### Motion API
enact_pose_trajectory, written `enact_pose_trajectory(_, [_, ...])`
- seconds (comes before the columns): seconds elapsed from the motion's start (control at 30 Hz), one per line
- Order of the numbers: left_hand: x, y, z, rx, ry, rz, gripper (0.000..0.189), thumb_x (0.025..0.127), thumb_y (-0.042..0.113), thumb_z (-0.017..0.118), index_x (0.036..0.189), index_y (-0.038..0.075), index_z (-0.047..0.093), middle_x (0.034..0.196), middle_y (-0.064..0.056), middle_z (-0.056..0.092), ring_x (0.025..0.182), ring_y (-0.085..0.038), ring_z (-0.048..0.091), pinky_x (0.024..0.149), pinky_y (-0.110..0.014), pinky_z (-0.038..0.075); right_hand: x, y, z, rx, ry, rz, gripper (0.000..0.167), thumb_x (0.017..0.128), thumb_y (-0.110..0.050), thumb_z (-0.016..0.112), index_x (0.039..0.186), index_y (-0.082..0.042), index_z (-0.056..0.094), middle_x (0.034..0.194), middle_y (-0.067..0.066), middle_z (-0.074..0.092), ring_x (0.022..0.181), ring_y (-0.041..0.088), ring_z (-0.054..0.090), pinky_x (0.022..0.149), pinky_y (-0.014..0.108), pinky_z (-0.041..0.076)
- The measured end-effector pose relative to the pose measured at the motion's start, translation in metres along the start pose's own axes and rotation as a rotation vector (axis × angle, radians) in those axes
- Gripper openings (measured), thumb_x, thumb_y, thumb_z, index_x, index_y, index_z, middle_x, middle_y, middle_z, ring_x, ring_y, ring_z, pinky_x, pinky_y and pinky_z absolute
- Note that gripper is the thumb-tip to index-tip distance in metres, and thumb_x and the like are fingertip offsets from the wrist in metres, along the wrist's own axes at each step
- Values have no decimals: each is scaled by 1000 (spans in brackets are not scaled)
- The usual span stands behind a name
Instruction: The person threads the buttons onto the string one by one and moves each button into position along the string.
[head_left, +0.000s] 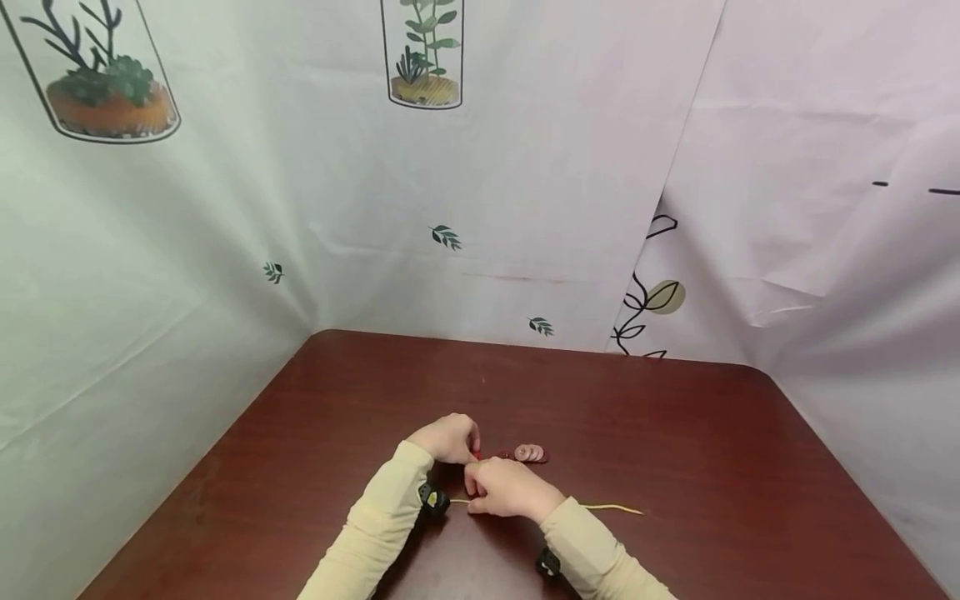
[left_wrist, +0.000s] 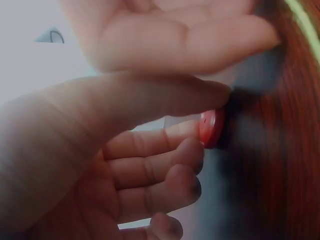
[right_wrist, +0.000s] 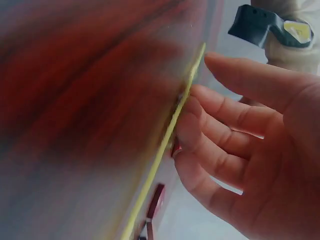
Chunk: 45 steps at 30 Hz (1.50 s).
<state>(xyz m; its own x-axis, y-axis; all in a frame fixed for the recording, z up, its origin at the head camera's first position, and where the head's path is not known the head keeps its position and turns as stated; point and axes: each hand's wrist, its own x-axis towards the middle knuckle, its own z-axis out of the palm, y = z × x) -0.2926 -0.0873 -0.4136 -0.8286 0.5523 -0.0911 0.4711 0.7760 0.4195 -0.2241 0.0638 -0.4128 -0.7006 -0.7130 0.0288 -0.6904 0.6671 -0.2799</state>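
My left hand (head_left: 447, 437) reaches down to the table and pinches a red button (left_wrist: 212, 129) between thumb and fingers. In the head view only a sliver of that button shows, beside the fingertips. My right hand (head_left: 510, 487) is just in front and to the right, its fingers loosely bent and the thumb apart from them. A thin yellow cord (right_wrist: 170, 125) runs along the table, close by the right fingertips, with nothing pinched between them. In the head view the right hand covers the middle of the cord.
Beyond the right hand lies a short row of pink and dark red buttons (head_left: 528, 452). The brown table (head_left: 660, 433) has white patterned cloth (head_left: 525, 208) hanging behind it and at both sides. Black wrist cameras (head_left: 433, 500) sit at both cuffs.
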Motion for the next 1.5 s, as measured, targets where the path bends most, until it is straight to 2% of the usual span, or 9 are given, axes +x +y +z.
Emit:
enact_pose_trajectory(0.17, [-2, -2, -1, -11, 3, -19, 15, 71, 10, 78, 71, 9, 63, 62, 5, 55, 57, -9, 47, 54, -22, 39, 5, -3, 3, -28, -78, 30, 17, 81, -10, 72, 72, -15, 59, 61, -11, 49, 56, -1, 40, 55, 14, 34])
enact_pose_trajectory(0.37, [-5, -6, -5, -27, 6, -69, 17, 69, 13, 78, 70, 12, 62, 63, 6, 54, 57, -9, 47, 54, -22, 39, 2, -3, 1, -67, -100, 6, 19, 84, -8, 67, 70, -17, 56, 69, -11, 48, 61, -1, 41, 59, 14, 34])
enact_pose_trajectory(0.6, [-6, -11, -11, -76, 75, -15, 16, 67, 13, 77, 74, 10, 62, 64, 6, 54, 57, -8, 47, 53, -22, 40, -3, 11, -12, 86, -107, -79, 15, 84, -1, 63, 74, -11, 58, 64, -9, 50, 57, -3, 39, 57, 11, 33])
enact_pose_trajectory(0.73, [-7, -11, -13, -94, 70, 10, 17, 67, 13, 76, 75, 10, 61, 62, 7, 53, 55, -7, 47, 52, -21, 39, -6, 24, -14, 217, -132, -37, 13, 83, 0, 64, 76, -11, 60, 59, -8, 54, 53, -5, 38, 61, 14, 31])
enact_pose_trajectory(0.93, [-4, -12, -12, -94, 80, 58, 17, 69, 13, 75, 77, 11, 60, 65, 6, 56, 58, -6, 49, 55, -21, 41, -7, 42, -16, 324, -109, 9, 16, 82, 5, 62, 87, -10, 68, 70, -2, 66, 59, -5, 46, 64, 16, 38])
enact_pose_trajectory(1.03, [-2, -13, -14, -97, 93, 67, 17, 69, 13, 76, 79, 11, 62, 68, 5, 59, 61, -7, 51, 58, -23, 43, -8, 51, -21, 363, -88, 3, 14, 84, 4, 62, 85, -8, 69, 71, -1, 66, 59, -4, 46, 56, 14, 41])
enact_pose_trajectory(1.23, [3, -14, -14, -104, 75, 113, 18, 74, 12, 73, 91, 9, 70, 71, 3, 63, 64, -7, 54, 60, -22, 45, -14, 67, -31, 398, -37, 22, 8, 87, -5, 64, 82, -9, 67, 73, -3, 65, 65, -2, 52, 60, 16, 43])
enact_pose_trajectory(1.37, [5, -13, -14, -113, 48, 186, 26, 79, 10, 70, 105, 7, 73, 76, 1, 68, 62, -4, 52, 58, -19, 44, -18, 77, -36, 439, -13, 46, 8, 89, -8, 64, 83, -5, 66, 70, 3, 65, 63, 2, 53, 56, 17, 41])
enact_pose_trajectory(1.5, [7, -11, -14, -130, 56, 225, 22, 81, 8, 69, 103, 7, 73, 84, 1, 71, 70, -4, 56, 65, -18, 47, -22, 85, -42, 474, 30, 71, 9, 91, -9, 63, 86, -2, 65, 74, 13, 68, 65, 8, 57, 58, 18, 44])
